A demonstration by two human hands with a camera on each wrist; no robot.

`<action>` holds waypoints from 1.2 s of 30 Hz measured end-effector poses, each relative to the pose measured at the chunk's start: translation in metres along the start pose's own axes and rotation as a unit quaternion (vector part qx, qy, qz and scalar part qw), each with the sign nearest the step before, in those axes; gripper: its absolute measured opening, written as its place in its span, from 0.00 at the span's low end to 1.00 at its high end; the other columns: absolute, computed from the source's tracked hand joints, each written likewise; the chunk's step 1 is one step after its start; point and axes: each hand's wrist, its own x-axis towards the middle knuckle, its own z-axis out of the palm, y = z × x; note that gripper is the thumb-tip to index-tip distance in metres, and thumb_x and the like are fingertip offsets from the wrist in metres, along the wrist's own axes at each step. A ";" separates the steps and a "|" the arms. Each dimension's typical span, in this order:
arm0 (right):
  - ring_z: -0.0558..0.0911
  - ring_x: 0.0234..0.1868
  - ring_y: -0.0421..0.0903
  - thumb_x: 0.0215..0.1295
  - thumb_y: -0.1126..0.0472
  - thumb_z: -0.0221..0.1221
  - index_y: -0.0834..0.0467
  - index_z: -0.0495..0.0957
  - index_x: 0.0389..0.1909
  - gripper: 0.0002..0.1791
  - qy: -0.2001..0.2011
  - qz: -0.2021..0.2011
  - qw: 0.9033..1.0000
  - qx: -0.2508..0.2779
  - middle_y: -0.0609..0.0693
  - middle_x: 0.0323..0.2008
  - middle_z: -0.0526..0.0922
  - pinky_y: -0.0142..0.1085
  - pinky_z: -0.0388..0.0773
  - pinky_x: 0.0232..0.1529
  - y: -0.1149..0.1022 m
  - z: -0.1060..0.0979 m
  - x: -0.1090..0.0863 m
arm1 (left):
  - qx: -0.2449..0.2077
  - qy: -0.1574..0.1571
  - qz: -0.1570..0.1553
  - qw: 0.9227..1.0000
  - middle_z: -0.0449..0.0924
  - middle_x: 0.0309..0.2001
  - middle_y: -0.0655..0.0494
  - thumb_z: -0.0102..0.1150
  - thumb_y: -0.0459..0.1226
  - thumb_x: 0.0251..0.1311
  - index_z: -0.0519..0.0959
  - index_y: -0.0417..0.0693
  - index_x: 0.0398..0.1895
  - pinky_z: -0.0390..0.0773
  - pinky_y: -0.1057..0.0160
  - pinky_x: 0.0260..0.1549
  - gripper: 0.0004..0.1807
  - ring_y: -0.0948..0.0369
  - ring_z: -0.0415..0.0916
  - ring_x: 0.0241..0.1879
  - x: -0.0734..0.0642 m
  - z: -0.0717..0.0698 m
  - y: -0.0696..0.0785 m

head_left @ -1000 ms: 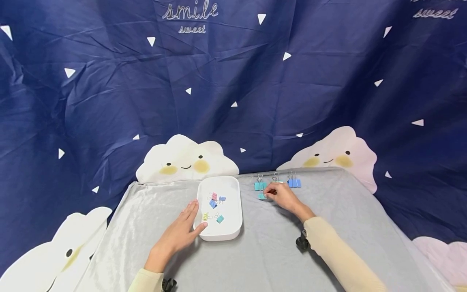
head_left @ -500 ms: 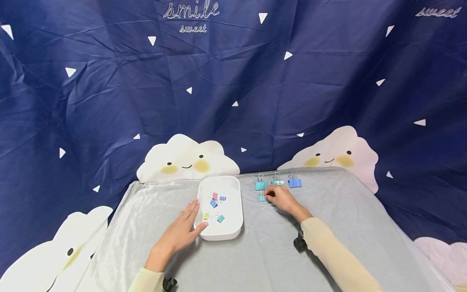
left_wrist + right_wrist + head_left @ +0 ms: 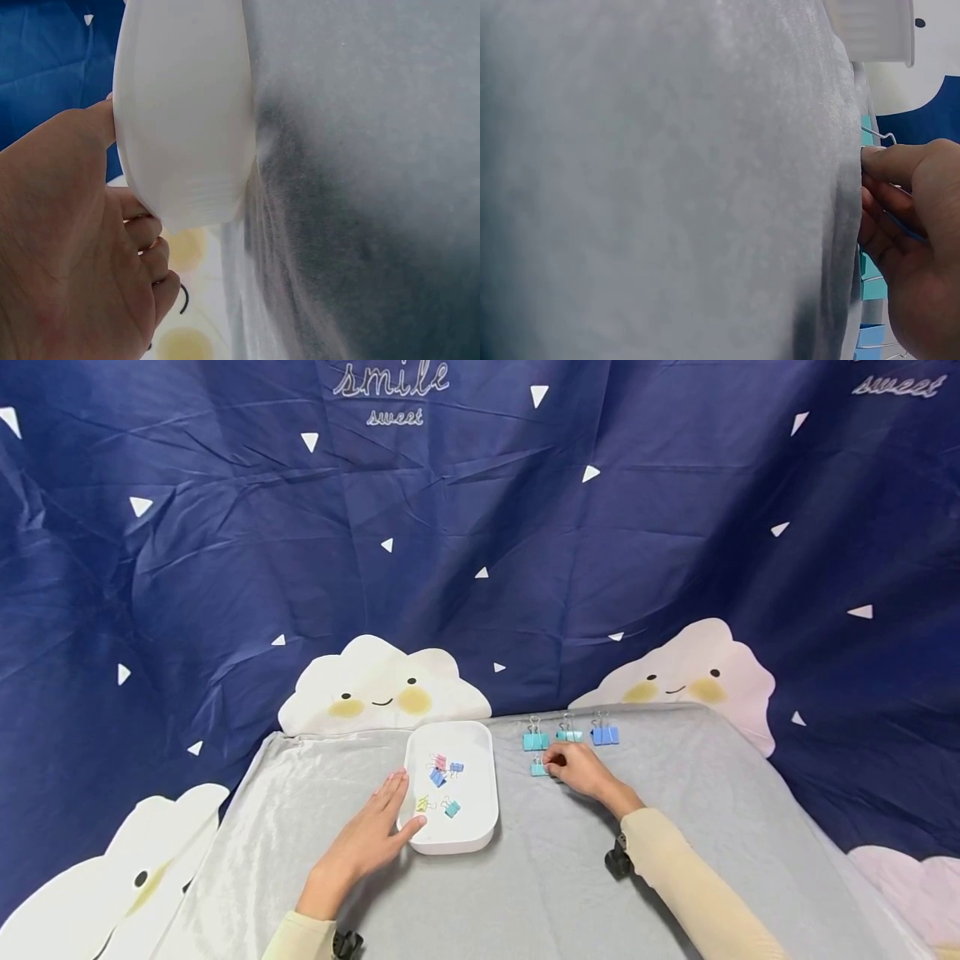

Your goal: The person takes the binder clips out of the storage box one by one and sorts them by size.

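Note:
My right hand point(image 3: 581, 768) pinches at the right side of a small teal binder clip point(image 3: 537, 767) on the grey cloth, hiding part of it. Just behind stand larger binder clips in a row: a teal one point(image 3: 536, 741), another teal one point(image 3: 570, 736) and a blue one point(image 3: 605, 735). My left hand point(image 3: 371, 835) rests along the left rim of a white plastic box point(image 3: 472, 837), fingers extended and thumb over the edge. Inside the box lie small binder clips: pink point(image 3: 439, 762), blue point(image 3: 438, 777), yellow point(image 3: 422, 804) and teal point(image 3: 452, 809) among them.
Grey velvety cloth point(image 3: 562, 877) covers the table. Behind its far edge hangs a dark blue curtain point(image 3: 480, 527) with white triangles and smiling clouds. The box's side wall point(image 3: 187, 112) fills much of the left wrist view.
The right hand has shifted slightly toward me, and the small teal clip now lies flat a little in front of the larger teal one. The left hand stays on the box.

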 end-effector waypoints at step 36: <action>0.80 0.37 0.40 0.72 0.65 0.65 0.56 0.83 0.42 0.02 0.085 -0.050 0.995 -0.020 0.45 0.36 0.84 0.37 0.80 0.40 -0.022 -0.016 0.012 | -0.001 0.005 -0.001 1.000 0.47 0.87 0.45 0.49 0.63 0.78 0.51 0.40 0.86 0.53 0.44 0.85 0.49 0.48 0.45 0.87 -0.001 0.000 0.000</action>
